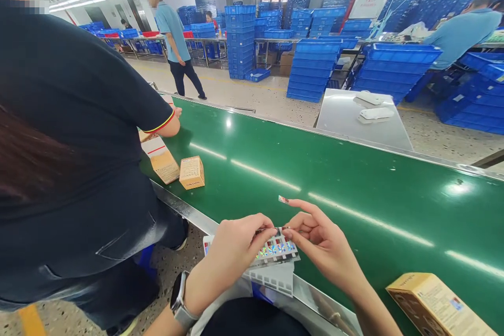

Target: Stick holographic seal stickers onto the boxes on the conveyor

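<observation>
My left hand [236, 244], with a watch on its wrist, is closed on a sheet of shiny holographic stickers [277, 249], thumb on top near its upper edge. At that same edge, the thumb and a finger of my right hand [325, 236] pinch a small sticker; whether it is still joined to the sheet I cannot tell. One loose sticker [282, 199] clings to the tip of my right index finger, which is stretched out. Below the sheet hangs white backing paper [275, 278] with rows of label outlines. A tan printed box [443, 304] lies on the belt at lower right.
The green conveyor belt [255, 168] runs across in front of me. At left, a co-worker in dark clothes [79, 89] stands close, beside a closed box [192, 172] and an open-flapped box [163, 163]. Beyond the belt stand a metal table [354, 121] and stacked blue crates [315, 65].
</observation>
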Available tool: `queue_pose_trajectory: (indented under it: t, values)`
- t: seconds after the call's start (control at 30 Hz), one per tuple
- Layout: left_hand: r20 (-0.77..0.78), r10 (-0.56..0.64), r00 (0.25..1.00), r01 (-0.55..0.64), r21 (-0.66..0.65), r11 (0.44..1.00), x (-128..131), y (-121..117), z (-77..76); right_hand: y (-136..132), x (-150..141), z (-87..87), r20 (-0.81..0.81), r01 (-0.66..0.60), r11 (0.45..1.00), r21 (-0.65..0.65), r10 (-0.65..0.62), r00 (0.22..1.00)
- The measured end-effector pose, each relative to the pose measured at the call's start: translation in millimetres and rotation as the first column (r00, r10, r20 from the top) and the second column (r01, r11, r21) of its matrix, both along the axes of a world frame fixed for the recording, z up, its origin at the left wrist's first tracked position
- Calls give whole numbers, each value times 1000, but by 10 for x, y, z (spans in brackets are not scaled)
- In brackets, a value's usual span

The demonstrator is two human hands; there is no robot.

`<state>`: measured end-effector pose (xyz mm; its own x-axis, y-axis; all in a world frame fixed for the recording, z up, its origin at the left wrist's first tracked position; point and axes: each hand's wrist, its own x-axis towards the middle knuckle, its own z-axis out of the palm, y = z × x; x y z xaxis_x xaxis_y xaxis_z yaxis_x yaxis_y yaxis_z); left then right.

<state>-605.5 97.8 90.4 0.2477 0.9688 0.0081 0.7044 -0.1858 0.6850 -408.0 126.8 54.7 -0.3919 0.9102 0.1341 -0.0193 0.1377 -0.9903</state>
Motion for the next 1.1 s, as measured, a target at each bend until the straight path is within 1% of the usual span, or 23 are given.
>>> queue_pose_trajectory:
  t: [0.13,0.2,0.3,0.47,0.57,0.63,0.73,0.8,0.83,0.9,0.93,1.0,1.07,1.1]
  values:
    - [-73,27,997,-28,-17,999,-41,3,-72,-22,0,-21,-5,12,1000,26,-11,1000]
    - [-76,41,996,-44,-39,998,-59,0,-94,-31,1,-33,-10,11,999,31,-11,1000]
    - [-26,42,999,-44,-89,995,-85,-9,-104,-28,-1,-57,-3,-16,999,31,17,1000]
    - [65,76,995,-60,-215,975,-150,-27,-123,-25,-14,-147,35,-48,998,28,47,998]
    - [96,70,993,-42,-267,963,-220,-64,-184,-52,-22,-226,57,-102,995,-22,103,993]
    - [108,77,991,-42,-290,956,-296,-100,-238,-51,-42,-277,67,-157,984,-86,163,984]
    - [109,116,987,-76,-312,947,-484,-155,-311,45,-126,-379,41,-227,955,-192,239,970]
    - [103,159,982,-120,-316,941,-658,-183,-353,182,-245,-483,41,-195,956,-221,209,977]
    - [99,182,978,-143,-315,938,-751,-195,-372,263,-331,-543,77,-152,966,-209,171,982]
    - [97,218,971,-179,-312,933,-927,-217,-405,421,-566,-656,209,-56,988,-141,85,974]
    - [102,227,969,-186,-310,932,-1000,-230,-420,486,-718,-699,287,-25,996,-88,50,957]
    - [122,225,967,-178,-311,934,-1098,-265,-445,571,-1081,-744,358,5,1000,-27,5,934]
    - [146,208,967,-153,-318,936,-1129,-312,-467,601,-1487,-737,400,41,999,24,-48,915]
    - [157,199,967,-140,-323,936,-1123,-338,-477,603,-1683,-724,429,59,996,73,-85,899]
